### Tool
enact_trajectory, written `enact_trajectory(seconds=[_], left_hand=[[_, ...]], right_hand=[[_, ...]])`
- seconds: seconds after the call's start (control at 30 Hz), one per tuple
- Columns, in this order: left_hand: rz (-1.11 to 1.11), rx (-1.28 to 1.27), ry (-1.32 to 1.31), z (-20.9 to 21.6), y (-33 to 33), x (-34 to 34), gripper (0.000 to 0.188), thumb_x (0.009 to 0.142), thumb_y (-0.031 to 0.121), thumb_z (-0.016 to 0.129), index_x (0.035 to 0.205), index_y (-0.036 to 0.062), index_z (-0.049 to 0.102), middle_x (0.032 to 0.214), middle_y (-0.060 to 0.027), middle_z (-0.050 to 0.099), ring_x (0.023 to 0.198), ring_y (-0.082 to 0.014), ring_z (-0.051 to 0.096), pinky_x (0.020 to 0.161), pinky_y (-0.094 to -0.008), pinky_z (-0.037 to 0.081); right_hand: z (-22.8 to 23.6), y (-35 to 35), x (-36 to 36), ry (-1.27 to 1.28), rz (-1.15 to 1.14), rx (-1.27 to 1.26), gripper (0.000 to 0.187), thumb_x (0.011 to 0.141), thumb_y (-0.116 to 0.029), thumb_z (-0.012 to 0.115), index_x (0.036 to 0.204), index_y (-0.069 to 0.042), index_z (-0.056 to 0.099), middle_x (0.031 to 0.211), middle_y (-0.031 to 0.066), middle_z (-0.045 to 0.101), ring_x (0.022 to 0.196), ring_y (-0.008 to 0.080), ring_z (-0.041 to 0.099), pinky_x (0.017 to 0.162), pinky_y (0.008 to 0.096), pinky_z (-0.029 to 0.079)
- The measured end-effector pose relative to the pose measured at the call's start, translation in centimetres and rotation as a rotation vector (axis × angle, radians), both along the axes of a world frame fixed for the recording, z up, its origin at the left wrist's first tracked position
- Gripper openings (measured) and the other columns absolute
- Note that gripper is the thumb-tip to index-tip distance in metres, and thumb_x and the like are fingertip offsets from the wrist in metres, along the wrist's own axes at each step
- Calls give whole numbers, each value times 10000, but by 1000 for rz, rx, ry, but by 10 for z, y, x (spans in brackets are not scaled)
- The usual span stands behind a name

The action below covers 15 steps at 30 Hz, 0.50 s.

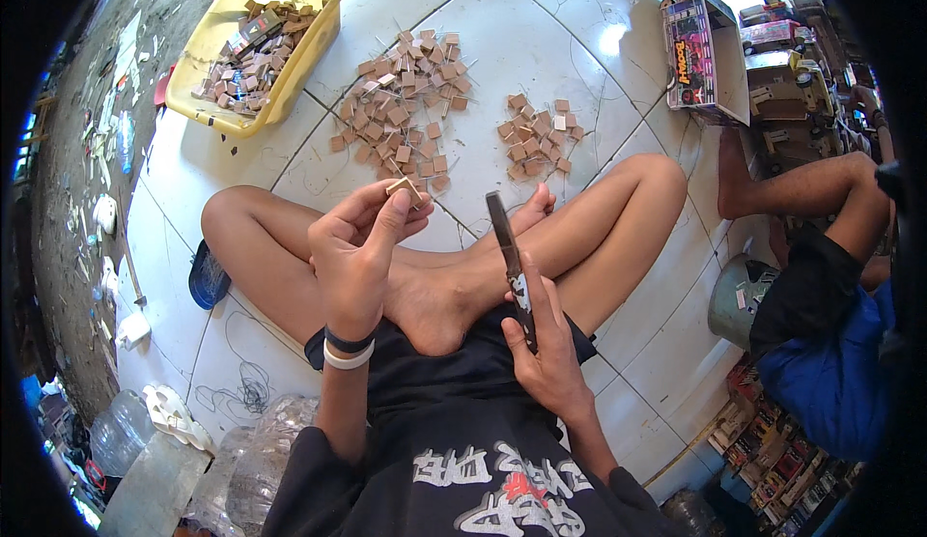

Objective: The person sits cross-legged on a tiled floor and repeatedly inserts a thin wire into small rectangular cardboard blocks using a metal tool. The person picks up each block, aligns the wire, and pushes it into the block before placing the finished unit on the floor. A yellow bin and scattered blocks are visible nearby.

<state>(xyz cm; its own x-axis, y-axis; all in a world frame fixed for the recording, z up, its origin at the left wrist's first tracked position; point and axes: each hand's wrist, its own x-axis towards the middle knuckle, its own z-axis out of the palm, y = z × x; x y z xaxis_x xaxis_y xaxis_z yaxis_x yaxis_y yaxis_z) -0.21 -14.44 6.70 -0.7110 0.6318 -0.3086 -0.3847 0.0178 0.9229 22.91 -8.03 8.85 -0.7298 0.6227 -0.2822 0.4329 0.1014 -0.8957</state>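
Observation:
Between the thumb and fingers of my left hand (355, 252) is a small square wooden block (405, 190), held up in front of my crossed legs. My right hand (550, 344) is wrapped round a knife (508, 242), its dark blade pointing up and away from me and its handle dark with white marks. Beyond my feet lies a large loose pile of brown wooden blocks (391, 117), many with thin pale pins sticking out. To its right is a smaller pile of similar blocks (534, 138).
A yellow plastic basin (328, 25) with many blocks stands at the far left. At the far right sits a colourful open box-shaped toy body (705, 49). Another person's bare leg (811, 189) and a grey-green bucket (731, 300) are on my right. A blue sandal (208, 276) lies by my left knee.

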Motion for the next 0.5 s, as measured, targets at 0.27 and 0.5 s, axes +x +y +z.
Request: enact_trajectory(seconds=[0.27, 0.5], left_hand=[[-103, -48, -47, 15, -10, 1, 257, 1048, 118, 702, 1192, -95, 703, 1024, -169, 780, 958, -248, 788, 891, -369, 661], [-98, -39, -52, 20, -13, 2, 243, 1032, 70, 714, 1190, -114, 706, 1006, -191, 794, 915, -219, 790, 857, -332, 658]], right_hand=[[0, 1, 5, 69, 208, -58, 767, 1016, -15, 643, 1688, -33, 273, 1428, 215, 532, 1224, 327, 604, 1108, 427, 449], [0, -1, 3, 114, 208, -173, 769, 1013, 12, 635, 1692, -63, 283, 1558, 231, 455, 1376, 375, 510, 1171, 431, 401]])
